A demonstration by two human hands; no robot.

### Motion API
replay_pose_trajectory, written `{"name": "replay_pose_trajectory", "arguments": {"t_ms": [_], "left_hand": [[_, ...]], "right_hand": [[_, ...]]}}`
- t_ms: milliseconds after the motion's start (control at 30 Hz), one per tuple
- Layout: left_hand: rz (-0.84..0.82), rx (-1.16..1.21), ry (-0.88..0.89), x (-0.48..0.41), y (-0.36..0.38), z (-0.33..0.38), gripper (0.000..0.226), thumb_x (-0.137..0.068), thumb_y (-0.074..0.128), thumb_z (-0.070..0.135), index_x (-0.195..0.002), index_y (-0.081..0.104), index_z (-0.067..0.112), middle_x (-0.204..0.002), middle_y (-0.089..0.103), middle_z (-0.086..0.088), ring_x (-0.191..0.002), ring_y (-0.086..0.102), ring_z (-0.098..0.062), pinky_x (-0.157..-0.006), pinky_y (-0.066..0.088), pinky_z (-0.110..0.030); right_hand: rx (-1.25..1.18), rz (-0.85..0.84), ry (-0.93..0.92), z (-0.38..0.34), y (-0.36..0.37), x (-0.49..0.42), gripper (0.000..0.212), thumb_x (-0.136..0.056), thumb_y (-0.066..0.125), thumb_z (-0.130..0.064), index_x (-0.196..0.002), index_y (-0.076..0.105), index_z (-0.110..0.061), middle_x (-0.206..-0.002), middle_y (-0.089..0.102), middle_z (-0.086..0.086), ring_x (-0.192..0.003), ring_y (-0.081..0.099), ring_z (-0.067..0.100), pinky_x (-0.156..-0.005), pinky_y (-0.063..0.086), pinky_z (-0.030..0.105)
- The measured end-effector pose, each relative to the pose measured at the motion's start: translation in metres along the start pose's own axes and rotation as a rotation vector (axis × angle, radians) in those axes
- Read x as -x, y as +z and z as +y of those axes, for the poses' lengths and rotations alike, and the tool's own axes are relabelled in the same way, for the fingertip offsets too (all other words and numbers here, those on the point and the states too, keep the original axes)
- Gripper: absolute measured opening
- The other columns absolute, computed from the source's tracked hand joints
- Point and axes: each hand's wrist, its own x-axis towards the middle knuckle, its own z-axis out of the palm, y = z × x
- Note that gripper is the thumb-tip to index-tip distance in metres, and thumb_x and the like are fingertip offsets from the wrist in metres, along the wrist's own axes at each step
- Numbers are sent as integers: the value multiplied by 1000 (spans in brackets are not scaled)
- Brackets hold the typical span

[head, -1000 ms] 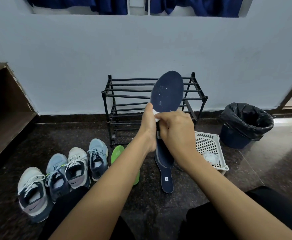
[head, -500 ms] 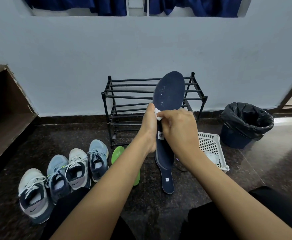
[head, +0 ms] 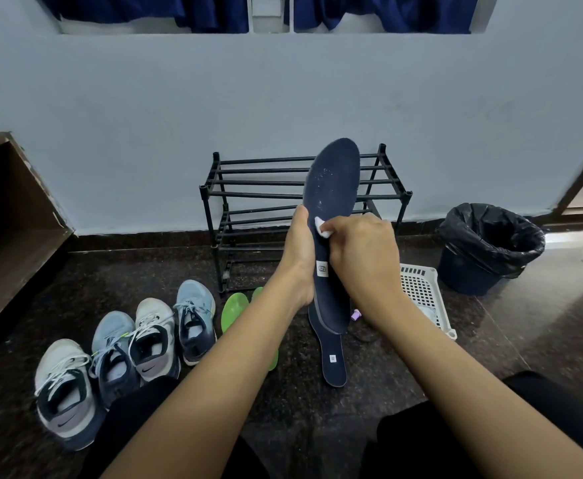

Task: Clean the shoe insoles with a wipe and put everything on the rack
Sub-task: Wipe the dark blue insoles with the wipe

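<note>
Head view: A person sits on the dark floor (head: pixel 542 340) and holds up a dark blue insole (head: pixel 333 188) in front of the black rack (head: pixel 259 202). The insole stands almost straight up, toe end on top, tipped a bit to the right.

The left hand (head: pixel 298 257) grips its left edge near the middle. The thumb lies up along the front edge. The other fingers go behind the insole, so I cannot tell how they lie.

The right hand (head: pixel 362 257) has its fingers curled close together, and they pinch a small white wipe (head: pixel 322 229). The wipe presses on the front of the insole, just beside the left thumb. White specks dot the insole above the wipe.

A second insole (head: pixel 334 361) lies flat on the floor below the held one. Green insoles (head: pixel 234 307) lie to its left, partly behind the left arm. Four shoes (head: pixel 153 337) sit in a row further left.

A white basket (head: pixel 421 288) lies on the floor to the right, near a bin (head: pixel 487 243) with a black bag. The rack stands against the wall (head: pixel 283 98).
</note>
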Motion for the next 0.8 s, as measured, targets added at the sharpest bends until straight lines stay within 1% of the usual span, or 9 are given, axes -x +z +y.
{"name": "replay_pose_trajectory", "arguments": {"t_ms": [133,200,267,400,500,567,667,733,800], "left_hand": [[8,47,41,-2,-6,6,40,-95,32,42,-73,55,17,-69,56,0,-56,52,-15,-51,40,-22],[31,81,55,-4,-12,11,41,-94,30,42,-75,55,15,-68,58,-2,-54,53,-16,-49,40,-21],[30,87,64,-5,-16,13,47,-96,28,43,-74,57,13,-65,61,-3,-52,55,-16,-50,41,-21],[20,58,63,-4,-11,7,51,-99,28,47,-80,63,15,-74,65,-2,-62,59,-17,-60,45,-26],[6,45,43,0,-7,3,57,-100,25,51,-86,68,15,-77,70,-3,-67,64,-18,-66,48,-28],[7,47,36,2,-6,4,55,-99,26,52,-86,66,16,-77,67,-2,-67,61,-18,-64,46,-27],[34,36,63,2,-7,5,50,-98,28,50,-83,63,17,-73,65,2,-59,59,-13,-55,45,-21],[45,19,81,2,-8,5,52,-99,28,49,-83,65,17,-71,67,3,-55,61,-11,-53,46,-19],[38,20,74,2,-8,4,52,-99,27,50,-83,65,16,-71,66,2,-57,60,-12,-54,46,-20]], "right_hand": [[57,-41,-83,-6,3,10,25,-60,53,-4,-65,72,-19,-53,60,1,-54,54,26,-56,39,30],[69,-60,-127,-10,4,14,22,-56,57,-3,-63,71,-19,-52,57,-1,-54,53,24,-56,30,27],[86,-64,-155,-10,5,17,21,-55,59,-3,-62,71,-20,-51,56,-2,-56,51,21,-58,26,26],[113,-42,-128,-4,7,12,23,-68,50,-9,-61,69,-19,-52,58,-1,-55,52,23,-57,36,29],[118,-26,-78,1,6,8,16,-70,59,-10,-63,70,-20,-54,60,0,-56,52,25,-59,39,31],[114,-43,-84,-1,6,9,16,-64,61,-4,-61,69,-18,-54,60,0,-58,52,25,-59,40,32],[122,-86,-123,-8,7,15,17,-57,56,-2,-56,66,-15,-52,60,1,-59,53,24,-57,42,32],[124,-113,-146,-9,9,17,18,-54,59,0,-56,65,-16,-52,60,0,-60,53,24,-57,42,31],[109,-98,-148,-5,10,17,19,-54,60,0,-58,66,-17,-53,61,0,-59,53,24,-57,43,31]]}}
